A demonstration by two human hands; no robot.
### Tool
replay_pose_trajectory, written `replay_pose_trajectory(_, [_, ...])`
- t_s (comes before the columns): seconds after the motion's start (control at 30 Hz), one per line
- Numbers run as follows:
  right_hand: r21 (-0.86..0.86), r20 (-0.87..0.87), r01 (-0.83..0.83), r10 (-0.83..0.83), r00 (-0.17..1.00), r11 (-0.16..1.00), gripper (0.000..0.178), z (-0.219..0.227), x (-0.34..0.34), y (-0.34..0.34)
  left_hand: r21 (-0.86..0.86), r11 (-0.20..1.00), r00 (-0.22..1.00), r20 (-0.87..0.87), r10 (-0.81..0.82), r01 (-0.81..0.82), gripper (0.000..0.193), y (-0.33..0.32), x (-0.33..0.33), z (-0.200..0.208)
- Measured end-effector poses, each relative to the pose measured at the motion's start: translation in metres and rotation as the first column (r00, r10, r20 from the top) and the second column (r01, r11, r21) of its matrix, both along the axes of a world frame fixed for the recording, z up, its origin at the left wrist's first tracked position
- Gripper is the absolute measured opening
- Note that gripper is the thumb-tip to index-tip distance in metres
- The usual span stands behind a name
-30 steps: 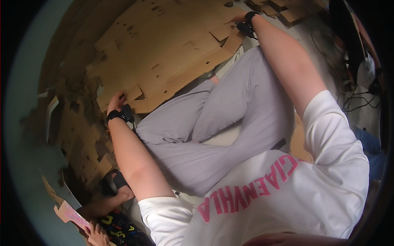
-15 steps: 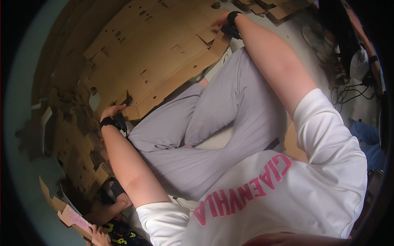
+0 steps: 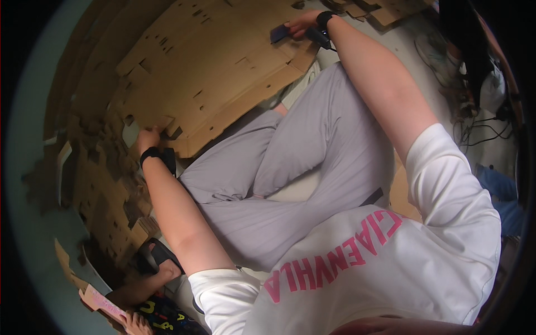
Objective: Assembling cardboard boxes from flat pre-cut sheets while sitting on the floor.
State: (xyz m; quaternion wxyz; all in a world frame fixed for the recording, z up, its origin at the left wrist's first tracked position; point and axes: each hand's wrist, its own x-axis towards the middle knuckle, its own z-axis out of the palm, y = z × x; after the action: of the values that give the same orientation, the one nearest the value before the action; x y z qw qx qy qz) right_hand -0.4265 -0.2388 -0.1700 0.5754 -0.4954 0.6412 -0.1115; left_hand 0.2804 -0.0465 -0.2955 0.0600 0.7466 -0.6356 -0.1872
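Note:
A large brown cardboard sheet (image 3: 223, 72), with slots, small holes and folded edge strips, lies in front of my crossed legs. At its near left corner, beside a raised flap, my left hand (image 3: 149, 137) is closed on the edge; some of its fingers are hidden. Over the far right part of the sheet, my right hand (image 3: 302, 24) grips a small, dark blue, flat block-like thing (image 3: 280, 33). Its exact kind cannot be made out. Both wrists wear black straps with small black devices.
More cut cardboard (image 3: 103, 206) is piled on the left. At lower left, another person's hand (image 3: 137, 322) touches a pink-printed cardboard piece (image 3: 103, 302). Black cables (image 3: 474, 129) and another person's shoe (image 3: 429, 53) are on the floor at right.
My right hand has turned, and the dark blue thing now shows in it. The left hand has shifted slightly up along the sheet's corner, its fingers more curled.

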Motion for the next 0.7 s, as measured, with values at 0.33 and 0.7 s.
replay_pose_trajectory(0.33, [-0.032,-0.121,-0.122,0.118,0.986,0.992,0.092,-0.048,0.011,-0.060,0.149,0.985,0.975,-0.188,0.116,-0.089,0.070,-0.003,-0.020,0.016])
replay_pose_trajectory(0.7, [-0.207,-0.267,-0.004,-0.052,0.962,0.978,0.088,-0.040,0.021,-0.067,0.294,0.442,-0.414,0.887,0.204,0.848,0.076,-0.057,0.128,-0.150])
